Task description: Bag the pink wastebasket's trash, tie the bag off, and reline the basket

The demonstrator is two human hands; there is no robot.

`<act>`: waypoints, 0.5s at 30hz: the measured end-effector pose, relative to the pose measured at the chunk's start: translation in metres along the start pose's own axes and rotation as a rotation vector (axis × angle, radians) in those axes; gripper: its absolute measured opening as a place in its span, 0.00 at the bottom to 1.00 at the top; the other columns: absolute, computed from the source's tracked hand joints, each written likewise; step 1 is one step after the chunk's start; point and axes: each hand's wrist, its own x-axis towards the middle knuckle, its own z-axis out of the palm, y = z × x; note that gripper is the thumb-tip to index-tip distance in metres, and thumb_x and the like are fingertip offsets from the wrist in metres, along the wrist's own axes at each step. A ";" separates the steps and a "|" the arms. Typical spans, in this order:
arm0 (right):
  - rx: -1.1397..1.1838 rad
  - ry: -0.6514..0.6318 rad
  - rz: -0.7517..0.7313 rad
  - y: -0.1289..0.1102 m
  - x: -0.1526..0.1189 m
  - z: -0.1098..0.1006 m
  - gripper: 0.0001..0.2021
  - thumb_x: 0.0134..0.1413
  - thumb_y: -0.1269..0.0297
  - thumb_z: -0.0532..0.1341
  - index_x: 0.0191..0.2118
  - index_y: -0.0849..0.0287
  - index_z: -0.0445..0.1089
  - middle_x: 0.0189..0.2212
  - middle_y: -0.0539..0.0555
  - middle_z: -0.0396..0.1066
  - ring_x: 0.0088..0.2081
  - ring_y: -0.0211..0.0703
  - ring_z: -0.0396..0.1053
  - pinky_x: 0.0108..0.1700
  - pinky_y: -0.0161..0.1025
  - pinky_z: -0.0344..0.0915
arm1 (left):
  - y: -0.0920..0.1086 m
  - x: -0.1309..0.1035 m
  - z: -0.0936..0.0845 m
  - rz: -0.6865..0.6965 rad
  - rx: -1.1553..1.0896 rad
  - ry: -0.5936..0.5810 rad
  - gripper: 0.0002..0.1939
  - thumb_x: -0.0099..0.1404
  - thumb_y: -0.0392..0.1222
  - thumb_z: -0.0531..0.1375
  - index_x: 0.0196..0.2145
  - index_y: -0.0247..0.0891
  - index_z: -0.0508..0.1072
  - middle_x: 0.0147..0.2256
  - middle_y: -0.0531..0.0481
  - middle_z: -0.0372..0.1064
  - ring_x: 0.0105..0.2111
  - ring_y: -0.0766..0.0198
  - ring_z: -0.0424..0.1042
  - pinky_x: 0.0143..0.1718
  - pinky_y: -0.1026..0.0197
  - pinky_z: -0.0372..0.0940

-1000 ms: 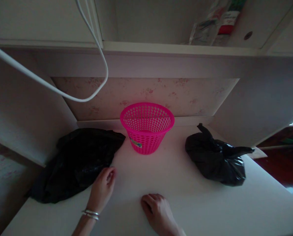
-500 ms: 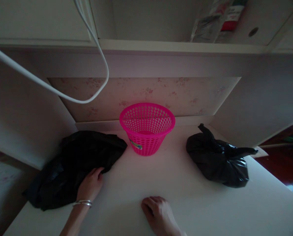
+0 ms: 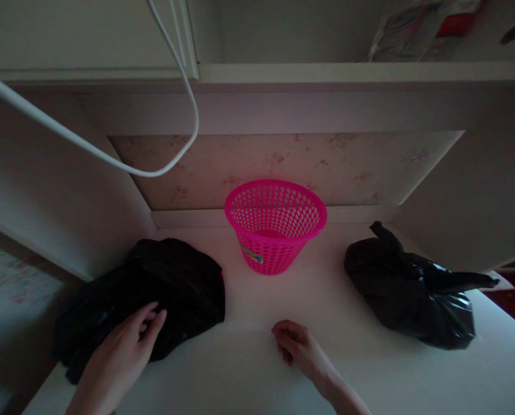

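Note:
My left hand [image 3: 125, 346] is over the front of a crumpled black plastic bag [image 3: 182, 288] at the left of the white tabletop. Its thumb and forefinger are apart with a dark gap between them, and I see no plastic gripped. The other fingers are partly hidden. Near the middle front, my right hand [image 3: 296, 344] has its fingers curled in and nothing visible in them. Behind it, against the back panel, stands an upright pink perforated plastic basket [image 3: 277, 253]. No contents show inside it. A tied black plastic bag [image 3: 408, 294] rests at the right, apart from both hands.
A white cable [image 3: 154, 173] loops down at the upper left, close to the camera. An overhead shelf [image 3: 326, 72] crosses above the basket and holds packaged items [image 3: 413, 34]. Side panels [image 3: 59, 190] bound the tabletop [image 3: 240, 374].
My left hand has drawn back toward me and its fingers have parted. The left bag's front has bulged and shifted. My right hand has moved slightly forward. The view has turned left.

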 end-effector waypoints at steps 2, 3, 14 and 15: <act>-0.011 -0.003 0.001 0.000 0.000 0.001 0.20 0.49 0.44 0.60 0.33 0.59 0.69 0.20 0.45 0.61 0.19 0.33 0.57 0.23 0.34 0.54 | 0.026 0.011 0.000 -0.046 -0.099 0.022 0.34 0.63 0.65 0.51 0.55 0.36 0.68 0.48 0.39 0.77 0.46 0.46 0.77 0.49 0.49 0.68; -0.019 -0.005 -0.004 0.000 -0.001 0.002 0.20 0.50 0.45 0.60 0.33 0.59 0.69 0.20 0.45 0.60 0.19 0.33 0.57 0.23 0.33 0.53 | 0.037 0.019 0.002 -0.091 -0.171 0.020 0.35 0.61 0.67 0.52 0.53 0.35 0.69 0.47 0.38 0.77 0.46 0.44 0.77 0.50 0.47 0.67; -0.008 0.037 -0.054 0.014 -0.019 0.004 0.20 0.54 0.45 0.59 0.35 0.60 0.70 0.21 0.46 0.61 0.22 0.35 0.58 0.26 0.34 0.55 | 0.060 0.055 0.041 -0.143 -0.648 0.071 0.17 0.54 0.53 0.59 0.34 0.39 0.76 0.39 0.41 0.78 0.50 0.42 0.73 0.55 0.44 0.66; 0.030 0.038 -0.040 0.012 -0.016 0.003 0.20 0.52 0.44 0.60 0.34 0.60 0.70 0.21 0.46 0.61 0.22 0.35 0.58 0.25 0.35 0.55 | 0.063 0.048 0.038 -0.121 -0.695 0.063 0.16 0.55 0.53 0.58 0.34 0.40 0.77 0.38 0.43 0.78 0.49 0.44 0.74 0.53 0.45 0.68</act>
